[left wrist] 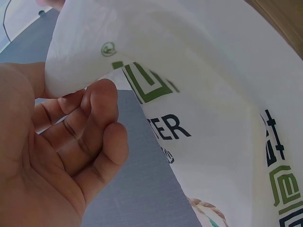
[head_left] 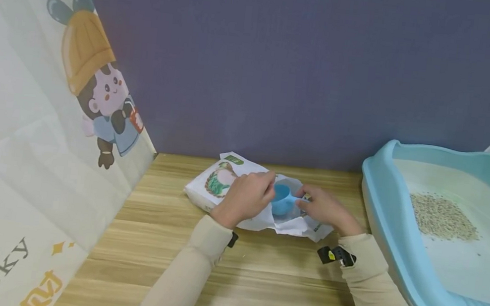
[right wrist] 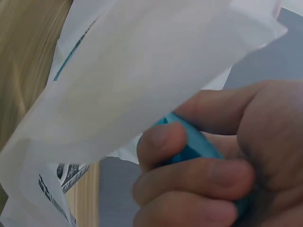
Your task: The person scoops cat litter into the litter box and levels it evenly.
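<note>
A white printed bag (head_left: 250,166) lies on its side on the wooden surface, its torn mouth facing right. My left hand (head_left: 247,195) pinches the upper edge of that mouth between thumb and curled fingers; the left wrist view shows the bag's film (left wrist: 208,109) stretching away from the grip. My right hand (head_left: 324,208) holds a blue scoop (head_left: 282,202) by its handle (right wrist: 196,142), fingers wrapped round it. The scoop's cup is inside the bag's opening, and its contents are hidden from the head view.
On the right stands a light-blue litter box (head_left: 384,197) with a patch of tan pellets (head_left: 442,216) on its white floor. A dark wall panel (head_left: 280,77) rises behind the wooden surface (head_left: 163,244). A white sheet with a cartoon figure (head_left: 108,91) borders the left.
</note>
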Demonstrator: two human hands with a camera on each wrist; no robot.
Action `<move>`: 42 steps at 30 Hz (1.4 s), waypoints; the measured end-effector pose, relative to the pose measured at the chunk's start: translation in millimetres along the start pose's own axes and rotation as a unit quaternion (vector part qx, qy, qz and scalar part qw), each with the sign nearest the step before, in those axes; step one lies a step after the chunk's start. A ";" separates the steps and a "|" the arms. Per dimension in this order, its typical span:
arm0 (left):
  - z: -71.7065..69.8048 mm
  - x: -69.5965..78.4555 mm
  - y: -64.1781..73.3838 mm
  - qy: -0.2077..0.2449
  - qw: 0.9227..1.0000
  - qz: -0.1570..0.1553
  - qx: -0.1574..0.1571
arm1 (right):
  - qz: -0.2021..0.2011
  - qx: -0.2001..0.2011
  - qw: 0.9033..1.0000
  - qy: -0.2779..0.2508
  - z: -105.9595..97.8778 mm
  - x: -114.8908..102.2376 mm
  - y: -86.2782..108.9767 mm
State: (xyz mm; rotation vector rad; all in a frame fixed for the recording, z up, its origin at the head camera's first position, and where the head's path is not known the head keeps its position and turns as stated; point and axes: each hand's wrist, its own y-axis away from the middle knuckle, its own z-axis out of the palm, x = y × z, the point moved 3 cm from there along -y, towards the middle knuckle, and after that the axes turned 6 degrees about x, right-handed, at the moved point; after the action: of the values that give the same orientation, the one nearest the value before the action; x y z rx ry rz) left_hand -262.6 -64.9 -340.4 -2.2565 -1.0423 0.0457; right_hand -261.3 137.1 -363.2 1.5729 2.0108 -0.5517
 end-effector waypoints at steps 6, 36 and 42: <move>-0.5 -0.7 0.4 0.000 1.000 0.000 0.003 | -0.004 -0.010 1.000 0.024 0.2 2.3 -0.3; -2.9 -3.9 1.1 0.004 1.000 -0.002 0.001 | 0.055 -0.073 0.995 0.048 7.7 15.1 3.5; -3.3 -3.9 1.5 -0.011 1.000 0.004 0.009 | 0.055 -0.068 0.996 0.034 5.2 13.9 5.1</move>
State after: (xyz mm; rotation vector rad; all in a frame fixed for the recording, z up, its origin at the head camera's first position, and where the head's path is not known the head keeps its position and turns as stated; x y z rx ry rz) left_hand -263.3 -70.1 -339.5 -2.2491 -1.0394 0.0833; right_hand -258.2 145.7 -376.0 1.6262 1.9530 -0.3173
